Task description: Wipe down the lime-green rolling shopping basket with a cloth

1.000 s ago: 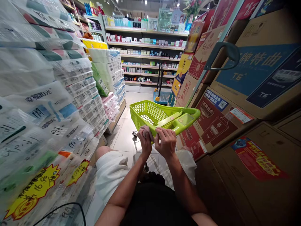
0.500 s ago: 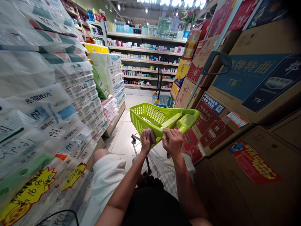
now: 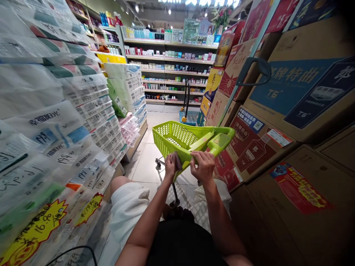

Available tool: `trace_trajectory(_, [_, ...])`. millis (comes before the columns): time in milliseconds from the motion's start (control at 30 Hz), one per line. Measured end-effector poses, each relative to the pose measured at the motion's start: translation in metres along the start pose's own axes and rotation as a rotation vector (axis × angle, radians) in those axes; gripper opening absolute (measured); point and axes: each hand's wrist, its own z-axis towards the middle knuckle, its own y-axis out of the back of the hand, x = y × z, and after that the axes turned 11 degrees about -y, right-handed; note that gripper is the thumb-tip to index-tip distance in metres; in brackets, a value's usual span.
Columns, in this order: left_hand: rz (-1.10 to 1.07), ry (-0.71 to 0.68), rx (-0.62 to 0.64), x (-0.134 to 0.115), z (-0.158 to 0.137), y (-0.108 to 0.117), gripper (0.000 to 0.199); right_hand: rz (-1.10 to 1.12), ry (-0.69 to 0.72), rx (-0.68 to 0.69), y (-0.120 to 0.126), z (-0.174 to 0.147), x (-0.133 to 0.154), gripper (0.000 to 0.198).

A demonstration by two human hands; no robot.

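Note:
A lime-green shopping cart with a perforated basket stands between my knees, angled so its handle end is at the right. My left hand is closed round a greyish-brown cloth, which lies against the outside of the basket wall just below the rim. With fingers bent over the rim near the handle end, my right hand grips the cart. The cloth's inner part is hidden by my left fingers.
Plastic-wrapped tissue packs are piled high on the left. Cardboard cartons rise close on the right, with a teal hooked handle in front. Ahead are a blue platform trolley and stocked shelves. A person is partly visible behind the stacks.
My left hand has shifted slightly down and left along the basket wall, and more of the cloth shows. My right hand keeps its grip on the rim.

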Motion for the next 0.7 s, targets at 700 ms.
trace_trajectory(700, [-0.047, 0.098, -0.096, 0.000, -0.036, -0.005, 0.041, -0.006, 0.000, 0.010, -0.002, -0.003, 0.009, 0.019])
